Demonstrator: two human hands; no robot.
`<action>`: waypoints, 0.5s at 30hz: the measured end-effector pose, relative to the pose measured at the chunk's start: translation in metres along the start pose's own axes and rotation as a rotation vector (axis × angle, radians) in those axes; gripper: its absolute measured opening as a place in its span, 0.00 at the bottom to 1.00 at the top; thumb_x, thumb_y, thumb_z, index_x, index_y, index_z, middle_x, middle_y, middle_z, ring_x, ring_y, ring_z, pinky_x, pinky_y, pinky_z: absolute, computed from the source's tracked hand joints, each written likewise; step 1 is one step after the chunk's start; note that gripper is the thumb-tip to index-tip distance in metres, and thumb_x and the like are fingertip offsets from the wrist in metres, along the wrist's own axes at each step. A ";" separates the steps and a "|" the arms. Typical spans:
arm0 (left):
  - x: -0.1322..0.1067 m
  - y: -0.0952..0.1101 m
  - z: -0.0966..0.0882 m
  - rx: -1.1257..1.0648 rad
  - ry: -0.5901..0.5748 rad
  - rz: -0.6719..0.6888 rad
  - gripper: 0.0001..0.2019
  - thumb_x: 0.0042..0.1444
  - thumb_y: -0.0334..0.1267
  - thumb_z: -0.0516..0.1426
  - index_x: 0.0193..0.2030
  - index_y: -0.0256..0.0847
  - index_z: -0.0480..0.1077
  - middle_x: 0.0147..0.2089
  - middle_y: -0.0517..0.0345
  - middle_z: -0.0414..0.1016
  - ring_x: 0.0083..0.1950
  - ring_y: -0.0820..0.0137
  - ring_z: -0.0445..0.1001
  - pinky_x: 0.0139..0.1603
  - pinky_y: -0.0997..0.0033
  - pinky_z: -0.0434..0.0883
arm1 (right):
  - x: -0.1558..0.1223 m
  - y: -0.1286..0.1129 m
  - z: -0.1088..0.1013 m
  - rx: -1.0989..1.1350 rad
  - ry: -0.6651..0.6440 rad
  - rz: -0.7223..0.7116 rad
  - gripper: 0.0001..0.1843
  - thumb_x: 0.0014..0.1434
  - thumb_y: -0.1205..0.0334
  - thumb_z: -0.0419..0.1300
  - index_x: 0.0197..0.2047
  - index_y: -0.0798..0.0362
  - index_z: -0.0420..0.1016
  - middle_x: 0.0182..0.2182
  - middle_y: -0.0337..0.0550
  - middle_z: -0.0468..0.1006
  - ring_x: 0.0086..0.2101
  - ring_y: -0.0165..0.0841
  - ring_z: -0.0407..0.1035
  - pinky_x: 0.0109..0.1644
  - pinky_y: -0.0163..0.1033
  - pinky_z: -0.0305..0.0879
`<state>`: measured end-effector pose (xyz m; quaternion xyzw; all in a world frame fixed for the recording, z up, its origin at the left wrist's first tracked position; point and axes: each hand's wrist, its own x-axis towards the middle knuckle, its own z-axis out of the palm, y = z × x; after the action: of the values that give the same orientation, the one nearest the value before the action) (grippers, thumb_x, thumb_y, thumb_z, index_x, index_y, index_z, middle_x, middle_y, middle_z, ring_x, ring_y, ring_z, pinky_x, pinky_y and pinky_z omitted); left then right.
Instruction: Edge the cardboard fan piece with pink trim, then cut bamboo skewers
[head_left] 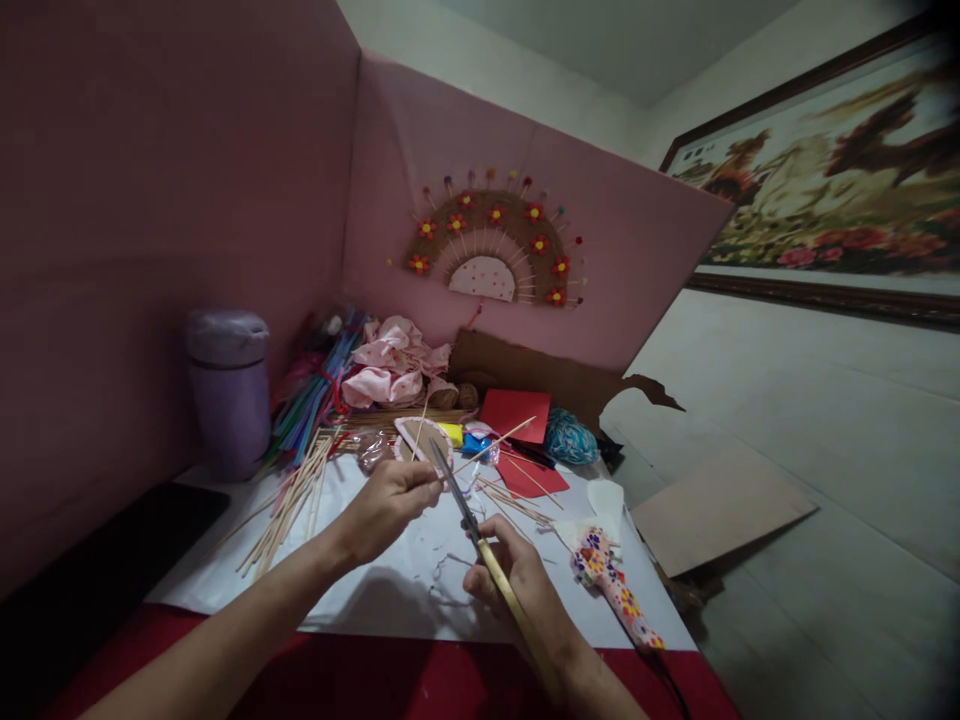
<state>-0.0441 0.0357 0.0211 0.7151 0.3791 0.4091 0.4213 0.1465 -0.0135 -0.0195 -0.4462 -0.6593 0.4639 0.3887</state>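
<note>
My left hand [394,508] pinches a thin wooden stick [501,442], which slants up to the right from its fingertips. Gold-handled scissors [495,570] are in my right hand [525,580], their blades pointing up and away beside the left fingertips. The blades cross the stick near the pinch; whether they touch it, I cannot tell. Just beyond the hands lies a small cardboard half-circle [426,442] with a pale pink edge. Loose short sticks [517,500] are scattered on the white sheet [360,600] to the right.
A bundle of sticks [292,505] and a purple tumbler [229,390] stand out on the left. Behind are pink fabric [397,360], red paper [517,412] and blue yarn [571,436]. A flower-patterned glue gun [615,590] lies right. A decorated cardboard arch [495,225] hangs on the pink panel.
</note>
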 end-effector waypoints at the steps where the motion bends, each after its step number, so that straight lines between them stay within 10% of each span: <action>1: -0.001 -0.001 0.002 0.121 0.044 0.065 0.14 0.56 0.39 0.50 0.21 0.38 0.61 0.19 0.65 0.56 0.22 0.76 0.55 0.25 0.75 0.53 | 0.000 0.001 -0.001 -0.005 0.006 -0.001 0.26 0.46 0.41 0.63 0.36 0.52 0.61 0.18 0.28 0.56 0.19 0.22 0.47 0.20 0.27 0.44; 8: -0.008 -0.011 0.013 0.720 0.267 0.265 0.12 0.59 0.33 0.46 0.28 0.37 0.67 0.24 0.57 0.68 0.26 0.72 0.63 0.29 0.71 0.52 | 0.001 0.003 0.001 -0.037 0.041 -0.044 0.24 0.50 0.40 0.60 0.37 0.52 0.60 0.18 0.28 0.55 0.19 0.23 0.48 0.20 0.28 0.43; 15: -0.002 0.001 0.004 0.092 0.160 0.017 0.16 0.54 0.41 0.52 0.18 0.37 0.61 0.16 0.66 0.54 0.19 0.78 0.53 0.21 0.76 0.50 | 0.002 0.004 0.004 -0.063 0.050 -0.073 0.24 0.49 0.41 0.61 0.36 0.52 0.61 0.19 0.28 0.56 0.20 0.24 0.50 0.22 0.29 0.46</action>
<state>-0.0404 0.0326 0.0203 0.7021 0.4237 0.4507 0.3526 0.1431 -0.0117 -0.0241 -0.4454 -0.6793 0.4172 0.4075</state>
